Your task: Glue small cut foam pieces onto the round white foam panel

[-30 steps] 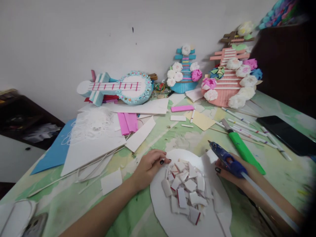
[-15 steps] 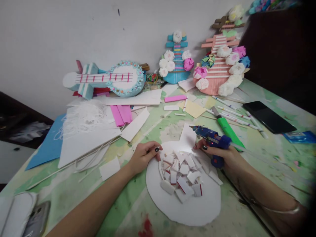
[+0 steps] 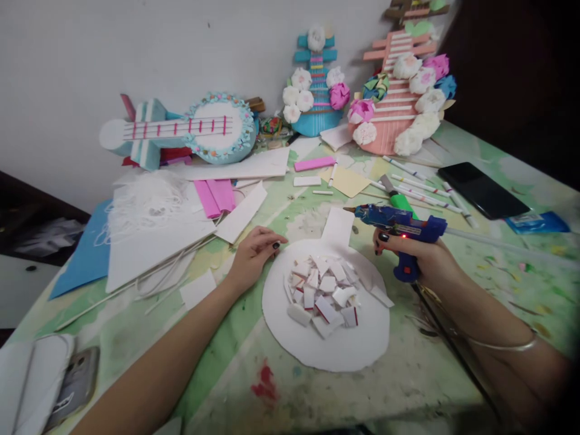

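Observation:
My right hand [image 3: 419,248] is wrapped round a blue glue gun [image 3: 394,222] with a small red light, its nozzle pointing left. A glue stick [image 3: 498,243] sticks out of its rear. My left hand [image 3: 254,251] rests at the upper left edge of a round white board [image 3: 308,350], fingers bent and close together; whether anything is between them is too small to tell. A pile of white foam scraps [image 3: 326,293], some with red edges, lies on the board. The board's neck piece [image 3: 338,226] points away from me.
Three decorated paper instruments, one light blue [image 3: 181,133], one teal [image 3: 317,118] and one coral [image 3: 385,130], stand along the wall. Markers [image 3: 419,184], a black phone [image 3: 483,190], a green cutter [image 3: 401,199], white strings [image 3: 151,202] and pink paper [image 3: 215,196] lie around.
The view has tilted down slightly. My right hand has moved the glue gun a little right, away from the board, and my left hand has shifted slightly off the board's edge.

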Tool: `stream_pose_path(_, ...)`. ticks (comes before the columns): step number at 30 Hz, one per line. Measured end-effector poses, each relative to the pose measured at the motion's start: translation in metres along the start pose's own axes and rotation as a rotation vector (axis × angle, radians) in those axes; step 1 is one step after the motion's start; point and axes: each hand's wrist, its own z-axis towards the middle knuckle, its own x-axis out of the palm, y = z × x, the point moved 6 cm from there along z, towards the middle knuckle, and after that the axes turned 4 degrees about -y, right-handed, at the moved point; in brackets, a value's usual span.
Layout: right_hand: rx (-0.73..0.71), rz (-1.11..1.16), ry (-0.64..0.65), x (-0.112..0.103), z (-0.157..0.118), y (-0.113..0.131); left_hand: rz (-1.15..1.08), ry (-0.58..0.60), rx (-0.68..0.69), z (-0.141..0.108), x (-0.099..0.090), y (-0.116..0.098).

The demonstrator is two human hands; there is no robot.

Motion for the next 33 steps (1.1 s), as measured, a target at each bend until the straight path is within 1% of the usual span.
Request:
stream_pose_path(3, -0.032, 0.015, 0.006, 0.003, -0.004, 0.009, 0.061, -0.019, -0.010, -0.001, -0.001, 0.000)
stream_pose_path(6, 0.004, 0.000, -0.012, 0.003, -0.009, 0.012, 0.005, -0.070, -0.113, -0.003, -0.003, 0.006)
stream_pose_path(8, 0.021, -0.027, 0.000, 0.003, -0.011, 0.012, -0.055, -0.095, -0.164, -0.004, -0.003, 0.009)
stream_pose_path(10, 0.012, -0.042, 0.025, 0.003, -0.012, 0.011, -0.092, -0.089, -0.182, -0.005, -0.002, 0.006)
stream_pose_path(13, -0.016, -0.030, 0.071, 0.006, -0.014, 0.012, -0.134, -0.088, -0.215, -0.008, 0.000, -0.003)
stream_pose_path(16, -0.076, -0.035, 0.145, 0.014, -0.023, 0.018, -0.215, -0.107, -0.248, -0.016, 0.004, -0.015)
stream_pose_path(19, -0.180, -0.099, 0.223, 0.025, -0.036, 0.029, -0.319, -0.074, -0.271, -0.024, 0.014, -0.026)
stream_pose_path(21, -0.220, -0.147, 0.264, 0.031, -0.044, 0.034, -0.374, -0.048, -0.290, -0.029, 0.021, -0.031)
stream_pose_path(25, -0.251, -0.239, 0.442, 0.044, -0.054, 0.039, -0.416, -0.015, -0.304, -0.033, 0.028, -0.037)
stream_pose_path(26, -0.265, -0.249, 0.467, 0.046, -0.055, 0.040, -0.414, -0.009, -0.302, -0.033, 0.029, -0.038)
stream_pose_path(27, -0.280, -0.252, 0.465, 0.047, -0.056, 0.042, -0.412, -0.004, -0.299, -0.033, 0.029, -0.039)
stream_pose_path(31, -0.317, -0.241, 0.359, 0.044, -0.056, 0.046, -0.417, 0.004, -0.303, -0.034, 0.029, -0.041)
stream_pose_path(33, -0.312, -0.249, 0.386, 0.046, -0.057, 0.044, -0.426, 0.006, -0.310, -0.034, 0.029, -0.041)
